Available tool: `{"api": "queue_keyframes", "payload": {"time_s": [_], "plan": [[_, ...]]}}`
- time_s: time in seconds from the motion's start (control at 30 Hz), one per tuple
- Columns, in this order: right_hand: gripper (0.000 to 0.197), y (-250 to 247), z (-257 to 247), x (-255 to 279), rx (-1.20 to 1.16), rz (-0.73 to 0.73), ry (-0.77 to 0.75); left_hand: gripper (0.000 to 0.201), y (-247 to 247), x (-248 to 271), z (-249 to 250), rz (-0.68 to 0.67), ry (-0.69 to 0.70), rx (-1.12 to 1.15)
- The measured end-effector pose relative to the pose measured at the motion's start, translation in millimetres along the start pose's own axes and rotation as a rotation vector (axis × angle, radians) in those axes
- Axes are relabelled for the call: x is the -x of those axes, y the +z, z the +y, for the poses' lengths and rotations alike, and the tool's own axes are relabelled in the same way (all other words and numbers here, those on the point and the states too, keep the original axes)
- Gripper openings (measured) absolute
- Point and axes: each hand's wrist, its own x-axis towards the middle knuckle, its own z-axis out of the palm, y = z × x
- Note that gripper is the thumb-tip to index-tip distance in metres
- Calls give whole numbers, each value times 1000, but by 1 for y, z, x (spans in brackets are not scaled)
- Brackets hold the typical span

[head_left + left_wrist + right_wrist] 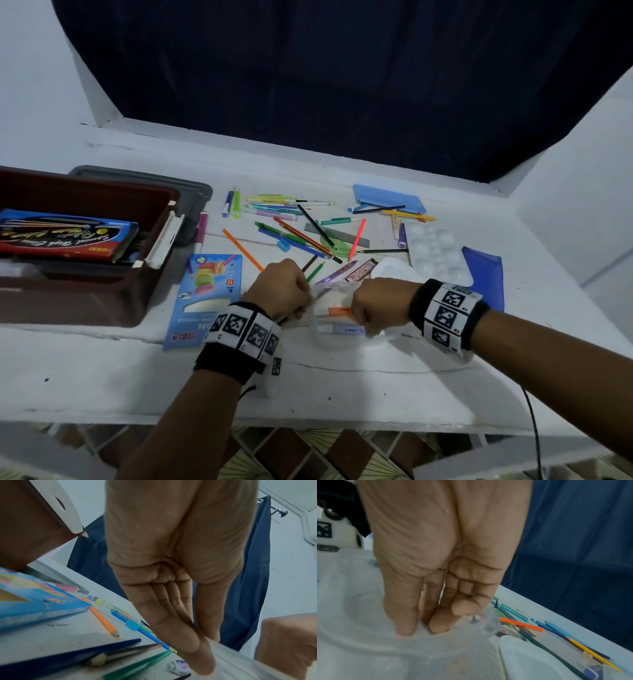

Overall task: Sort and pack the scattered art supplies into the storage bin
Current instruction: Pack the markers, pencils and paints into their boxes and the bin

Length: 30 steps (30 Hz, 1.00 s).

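A clear plastic pouch (334,320) lies near the table's front edge, with an orange marker (339,311) and a purple-and-white pen (342,330) inside. My left hand (291,294) pinches its left edge, and my right hand (368,310) pinches its right edge. In the left wrist view the left hand (197,650) has its curled fingers and thumb closed on the pouch (240,668). In the right wrist view the right hand (423,627) nips the pouch (393,655) between thumb and fingers. The dark red storage bin (102,284) stands at the left and holds flat boxes (65,236).
Loose pencils, pens and a ruler (308,233) are scattered behind my hands. A blue coloured-pencil box (202,308) lies between bin and pouch. A white paint palette (435,250), a white lid (394,270) and blue folders (486,277) lie at the right. A grey lid (191,195) sits behind the bin.
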Motion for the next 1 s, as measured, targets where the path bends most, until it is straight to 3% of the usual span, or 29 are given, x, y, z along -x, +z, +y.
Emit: {"api": "queue_keyframes", "payload": {"time_s": [0.17, 0.57, 1.0], "plan": [[15, -4, 3, -3, 58, 70, 41, 7, 2, 1, -2, 9, 19, 35], [12, -1, 0, -7, 55, 62, 134, 5, 2, 0, -2, -5, 9, 61], [7, 3, 5, -13, 4, 124, 72, 9, 0, -4, 0, -38, 23, 29]]}}
